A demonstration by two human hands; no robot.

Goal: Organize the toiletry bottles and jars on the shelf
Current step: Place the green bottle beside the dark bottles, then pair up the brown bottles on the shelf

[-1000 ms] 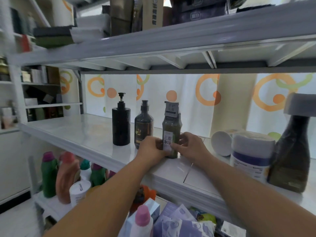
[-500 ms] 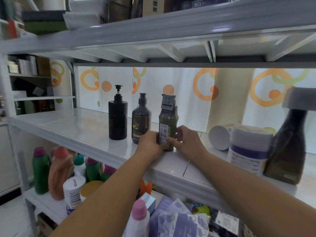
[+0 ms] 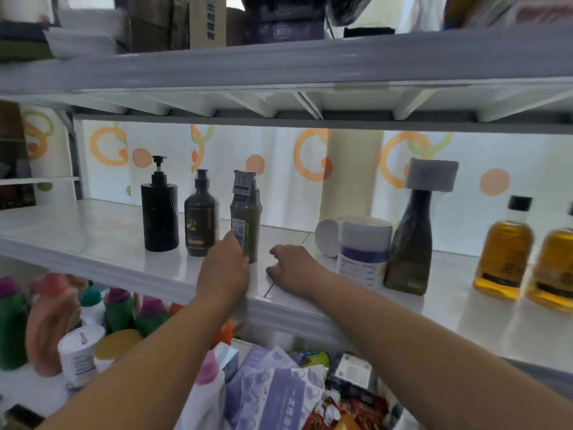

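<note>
White shelf (image 3: 93,240) spans the view w/ toiletries upright on it. At 3 o'clock, two amber bottles (image 3: 504,252). Toward 2 o'clock, dark tapered bottle (image 3: 409,240) w/ grey cap, touching or just beside a white jar (image 3: 362,249); white lid (image 3: 327,237) on edge at the jar's 9 o'clock. Centre row, l to r: black pump bottle (image 3: 160,212), brown bottle (image 3: 201,221), green bottle (image 3: 246,218). Left hand (image 3: 224,268) touches the green bottle's lower front, fingers loosely curled, not clamped. Right hand (image 3: 294,268) lies on the shelf, fingers slack, empty, apart from that bottle.
</note>
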